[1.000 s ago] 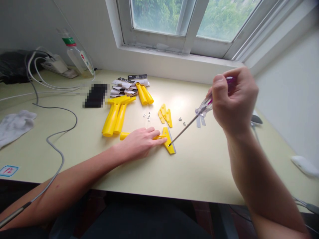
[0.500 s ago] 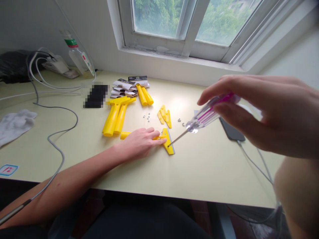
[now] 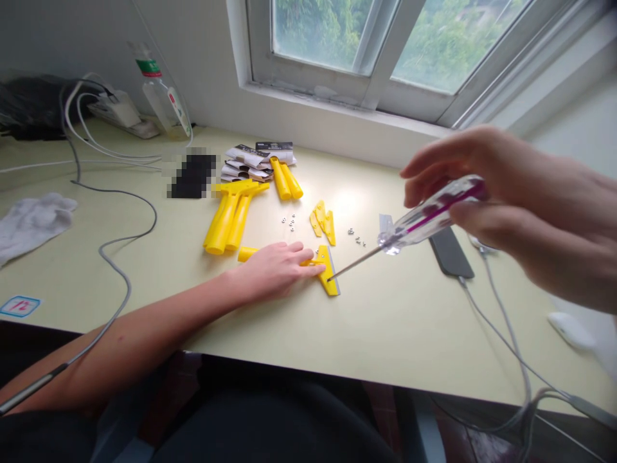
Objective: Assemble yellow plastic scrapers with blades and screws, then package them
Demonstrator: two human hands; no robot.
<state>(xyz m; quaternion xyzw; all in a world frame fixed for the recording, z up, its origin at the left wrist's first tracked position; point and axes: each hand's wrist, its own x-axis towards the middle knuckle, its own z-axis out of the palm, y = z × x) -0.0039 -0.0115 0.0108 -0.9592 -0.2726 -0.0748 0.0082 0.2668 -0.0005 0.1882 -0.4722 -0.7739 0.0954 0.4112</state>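
Note:
My left hand [image 3: 272,273] presses down on a yellow scraper [image 3: 330,286], its fingers closed over the handle near the head. A strip of metal blade edges the scraper head. In my right hand [image 3: 515,212] is a screwdriver [image 3: 419,222] with a clear and purple handle, pinched between thumb and fingers. The shaft slants down to the left, and its tip meets the scraper head at its near end. Close by lie yellow plastic plates [image 3: 329,227], small nuts [image 3: 292,223], several screws [image 3: 357,240] and a loose blade [image 3: 385,222].
Yellow scraper bodies [image 3: 219,225] and two yellow handles [image 3: 280,180] lie behind my left hand, beside packaging [image 3: 248,157]. A phone [image 3: 450,252] with a cable is at right. A bottle [image 3: 166,106], a white cloth [image 3: 36,225] and cables are at left.
The camera view has shifted slightly. My right hand has turned around the screwdriver handle, its fingers shifting on the grip. The tip stays on the scraper head, and my left hand keeps its place.

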